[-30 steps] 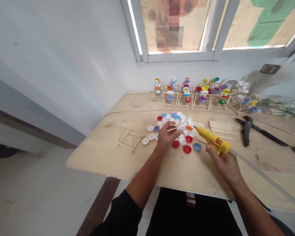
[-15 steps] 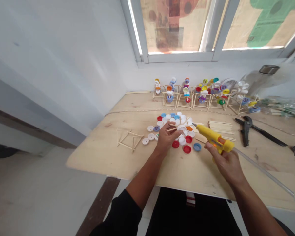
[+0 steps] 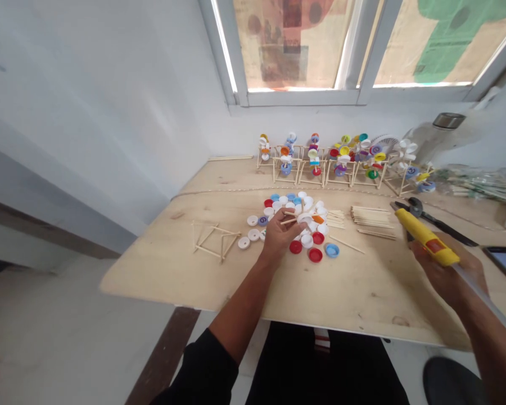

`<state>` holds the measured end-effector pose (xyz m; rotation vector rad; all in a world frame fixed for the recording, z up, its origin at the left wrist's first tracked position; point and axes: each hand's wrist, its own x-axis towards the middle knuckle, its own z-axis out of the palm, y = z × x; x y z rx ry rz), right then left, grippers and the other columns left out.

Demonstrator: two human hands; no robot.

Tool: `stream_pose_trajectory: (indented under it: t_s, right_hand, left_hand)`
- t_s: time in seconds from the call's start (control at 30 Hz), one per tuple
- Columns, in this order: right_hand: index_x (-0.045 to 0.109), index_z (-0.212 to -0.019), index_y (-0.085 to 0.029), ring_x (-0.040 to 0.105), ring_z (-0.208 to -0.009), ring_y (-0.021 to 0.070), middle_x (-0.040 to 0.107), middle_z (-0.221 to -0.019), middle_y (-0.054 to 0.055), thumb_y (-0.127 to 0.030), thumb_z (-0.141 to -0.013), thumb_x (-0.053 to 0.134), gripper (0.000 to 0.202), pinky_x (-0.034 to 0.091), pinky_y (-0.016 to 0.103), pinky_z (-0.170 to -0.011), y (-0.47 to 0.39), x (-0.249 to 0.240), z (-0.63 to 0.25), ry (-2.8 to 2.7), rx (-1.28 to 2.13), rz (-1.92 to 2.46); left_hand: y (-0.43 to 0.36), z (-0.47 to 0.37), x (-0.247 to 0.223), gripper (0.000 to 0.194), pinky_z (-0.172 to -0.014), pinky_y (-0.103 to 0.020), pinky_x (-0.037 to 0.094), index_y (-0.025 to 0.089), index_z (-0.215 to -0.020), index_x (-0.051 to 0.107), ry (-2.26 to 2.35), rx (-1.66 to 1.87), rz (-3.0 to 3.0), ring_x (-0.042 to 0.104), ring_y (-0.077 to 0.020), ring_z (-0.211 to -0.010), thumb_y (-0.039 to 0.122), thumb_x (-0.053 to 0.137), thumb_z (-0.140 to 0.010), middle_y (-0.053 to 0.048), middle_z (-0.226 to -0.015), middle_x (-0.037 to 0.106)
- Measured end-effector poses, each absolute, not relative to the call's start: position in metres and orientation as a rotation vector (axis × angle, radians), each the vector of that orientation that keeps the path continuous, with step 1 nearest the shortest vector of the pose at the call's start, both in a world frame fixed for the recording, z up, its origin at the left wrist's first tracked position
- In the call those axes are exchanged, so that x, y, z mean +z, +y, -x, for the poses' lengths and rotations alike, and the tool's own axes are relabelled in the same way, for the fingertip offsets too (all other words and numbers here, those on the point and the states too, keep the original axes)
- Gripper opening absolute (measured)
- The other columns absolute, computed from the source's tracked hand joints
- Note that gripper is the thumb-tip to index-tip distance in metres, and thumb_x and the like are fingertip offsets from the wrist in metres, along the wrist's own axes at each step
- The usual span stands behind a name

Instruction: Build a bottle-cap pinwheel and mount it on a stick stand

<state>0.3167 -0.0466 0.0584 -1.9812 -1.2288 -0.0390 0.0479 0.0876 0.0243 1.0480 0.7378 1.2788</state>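
Observation:
My left hand (image 3: pixel 280 233) is closed on a small wheel of wooden sticks with a white bottle cap (image 3: pixel 306 221) at its front; some sticks jut out from between the fingers. An orange piece (image 3: pixel 318 219) shows beside it. Under and around that hand lie loose bottle caps (image 3: pixel 315 255) in white, red and blue. Off to the right, my right hand (image 3: pixel 442 270) grips a yellow glue gun (image 3: pixel 425 237), its nozzle pointing away to the upper left. A clear glue stick (image 3: pixel 487 306) trails from the gun's rear.
A stick frame (image 3: pixel 215 241) lies at left. Stacked sticks (image 3: pixel 373 218) and a single stick (image 3: pixel 348 244) lie right of the caps. Pliers (image 3: pixel 441 224) and a phone (image 3: pixel 504 261) are at right. Several stick-and-cap models (image 3: pixel 312 169) line the back, near a plastic bag (image 3: pixel 476 183).
My right hand has carried the glue gun rightward, away from the wheel in my left hand. My left hand keeps its hold. The view has shifted slightly.

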Motion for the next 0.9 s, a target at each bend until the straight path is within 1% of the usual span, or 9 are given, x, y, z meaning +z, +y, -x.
stream_pose_trajectory:
  t_s: [0.07, 0.17, 0.27, 0.37, 0.5, 0.6, 0.73, 0.8, 0.9]
  right_hand:
    - [0.063, -0.090, -0.028, 0.064, -0.084, 0.0216, 0.069, -0.095, 0.008, -0.036, -0.073, 0.064, 0.020, 0.044, 0.030, -0.073, -0.054, 0.051, -0.337, -1.376, -0.086, 2.013]
    - [0.059, -0.107, -0.027, 0.063, -0.091, 0.0234, 0.067, -0.112, 0.009, -0.034, -0.081, 0.053, 0.027, 0.043, 0.033, -0.072, -0.064, 0.040, -0.361, -1.593, -0.193, 2.118]
    - [0.056, -0.114, -0.023, 0.062, -0.095, 0.0253, 0.062, -0.123, 0.011, -0.031, -0.086, 0.045, 0.031, 0.041, 0.035, -0.074, -0.069, 0.031, -0.377, -1.781, -0.297, 2.183]
    - [0.053, -0.115, -0.020, 0.061, -0.099, 0.0287, 0.063, -0.120, 0.014, -0.036, -0.088, 0.040, 0.034, 0.042, 0.038, -0.078, -0.068, 0.025, -0.391, -1.932, -0.386, 2.124]
    - [0.051, -0.115, -0.020, 0.059, -0.102, 0.0322, 0.064, -0.114, 0.015, -0.040, -0.088, 0.035, 0.038, 0.041, 0.043, -0.078, -0.067, 0.023, -0.406, -2.085, -0.469, 2.040]
    - [0.050, -0.117, -0.019, 0.058, -0.104, 0.0315, 0.062, -0.119, 0.016, -0.036, -0.087, 0.035, 0.038, 0.041, 0.043, -0.078, -0.066, 0.021, -0.418, -2.193, -0.470, 2.014]
    - [0.053, -0.116, -0.018, 0.059, -0.100, 0.0305, 0.063, -0.119, 0.018, -0.031, -0.083, 0.038, 0.038, 0.043, 0.043, -0.078, -0.063, 0.012, -0.439, -2.198, -0.411, 2.033]
    - [0.056, -0.116, -0.019, 0.059, -0.098, 0.0301, 0.063, -0.120, 0.018, -0.034, -0.079, 0.044, 0.041, 0.044, 0.043, -0.079, -0.061, 0.007, -0.454, -2.189, -0.361, 2.052]
    - [0.060, -0.114, -0.023, 0.061, -0.094, 0.0298, 0.063, -0.121, 0.017, -0.044, -0.072, 0.056, 0.047, 0.046, 0.043, -0.076, -0.061, 0.006, -0.474, -2.161, -0.303, 2.080]
  left_hand:
    - [0.088, -0.048, 0.024, 0.045, -0.069, -0.028, 0.051, 0.019, -0.089, 0.058, 0.743, 1.287, -1.055, 0.065, -0.0148, -0.070, 0.031, 0.084, -0.055, 0.003, -0.072, 0.064]
    - [0.088, -0.048, 0.022, 0.043, -0.069, -0.028, 0.051, 0.019, -0.089, 0.059, 0.753, 1.288, -1.071, 0.066, -0.0162, -0.073, 0.030, 0.084, -0.056, 0.001, -0.075, 0.065]
    - [0.090, -0.049, 0.020, 0.044, -0.067, -0.027, 0.050, 0.019, -0.089, 0.058, 0.735, 1.294, -1.062, 0.066, -0.0158, -0.074, 0.030, 0.084, -0.056, 0.001, -0.077, 0.066]
    - [0.092, -0.049, 0.017, 0.045, -0.065, -0.025, 0.049, 0.019, -0.089, 0.058, 0.722, 1.293, -1.050, 0.065, -0.0149, -0.072, 0.031, 0.085, -0.055, 0.002, -0.075, 0.066]
    - [0.093, -0.049, 0.016, 0.045, -0.064, -0.024, 0.049, 0.019, -0.088, 0.058, 0.699, 1.297, -1.022, 0.065, -0.0140, -0.070, 0.029, 0.086, -0.054, 0.002, -0.074, 0.066]
    - [0.093, -0.049, 0.016, 0.044, -0.068, -0.026, 0.050, 0.019, -0.087, 0.058, 0.673, 1.309, -1.015, 0.065, -0.0136, -0.071, 0.028, 0.085, -0.054, 0.002, -0.075, 0.066]
    - [0.093, -0.049, 0.016, 0.044, -0.069, -0.026, 0.050, 0.019, -0.088, 0.058, 0.672, 1.309, -1.004, 0.064, -0.0130, -0.069, 0.027, 0.085, -0.054, 0.003, -0.073, 0.065]
    - [0.093, -0.049, 0.017, 0.044, -0.069, -0.026, 0.050, 0.019, -0.088, 0.058, 0.663, 1.307, -1.001, 0.064, -0.0124, -0.069, 0.027, 0.085, -0.054, 0.004, -0.073, 0.064]
    - [0.092, -0.049, 0.018, 0.044, -0.069, -0.025, 0.049, 0.019, -0.088, 0.058, 0.661, 1.304, -1.004, 0.063, -0.0118, -0.069, 0.028, 0.085, -0.054, 0.004, -0.073, 0.064]
